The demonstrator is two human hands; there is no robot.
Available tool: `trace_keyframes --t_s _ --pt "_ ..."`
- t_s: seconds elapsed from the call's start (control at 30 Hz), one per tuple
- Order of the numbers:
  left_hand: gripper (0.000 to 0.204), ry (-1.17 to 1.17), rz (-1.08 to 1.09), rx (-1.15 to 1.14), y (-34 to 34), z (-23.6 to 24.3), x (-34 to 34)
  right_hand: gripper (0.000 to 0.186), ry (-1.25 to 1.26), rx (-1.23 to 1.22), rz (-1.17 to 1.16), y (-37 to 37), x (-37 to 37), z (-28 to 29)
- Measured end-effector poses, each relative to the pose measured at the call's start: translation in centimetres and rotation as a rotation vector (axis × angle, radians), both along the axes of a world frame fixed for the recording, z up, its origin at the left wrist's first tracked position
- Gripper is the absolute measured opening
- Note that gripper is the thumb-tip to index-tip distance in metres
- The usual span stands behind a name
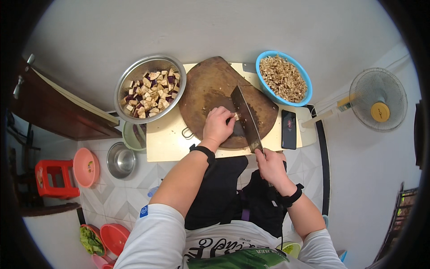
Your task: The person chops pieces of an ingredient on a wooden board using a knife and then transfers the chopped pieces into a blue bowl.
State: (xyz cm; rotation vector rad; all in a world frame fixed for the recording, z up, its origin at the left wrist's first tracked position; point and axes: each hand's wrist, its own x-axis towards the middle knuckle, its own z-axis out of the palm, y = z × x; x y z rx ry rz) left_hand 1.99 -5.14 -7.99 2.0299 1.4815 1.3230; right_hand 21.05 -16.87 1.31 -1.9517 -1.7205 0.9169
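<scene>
My right hand (271, 167) is closed round the handle of a broad cleaver (247, 115). Its dark blade stands edge-down on a worn wooden chopping board (206, 85) with an angular outline. Just left of the blade, my left hand (219, 125) has its fingers curled together on a small pale piece of eggplant (236, 116). Small crumbs lie scattered over the board. Beyond my left hand stands a steel bowl (130, 74) of eggplant cubes (152, 93) with purple skin. At the far right, a blue basin (308, 89) is heaped with finely chopped brownish food (282, 78).
A black phone (289, 130) lies on the cream table (165, 145) beside the board. A fan (378, 99) stands to the right. On the floor at left are a green basin (131, 136), an empty steel bowl (121, 160), a pink basin (86, 167) and a red stool (57, 178).
</scene>
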Motion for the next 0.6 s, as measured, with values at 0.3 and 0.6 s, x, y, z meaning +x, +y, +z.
trace_keyframes --t_s 0.3,0.6 --pt "0.007 0.012 0.001 0.034 -0.1 0.3 0.1 0.043 -0.024 -0.028 0.042 1.4 -0.5 1.0" --pt "0.007 0.015 0.001 0.024 0.0 -0.1 0.0 0.042 -0.026 -0.116 0.025 3.8 -2.3 1.3"
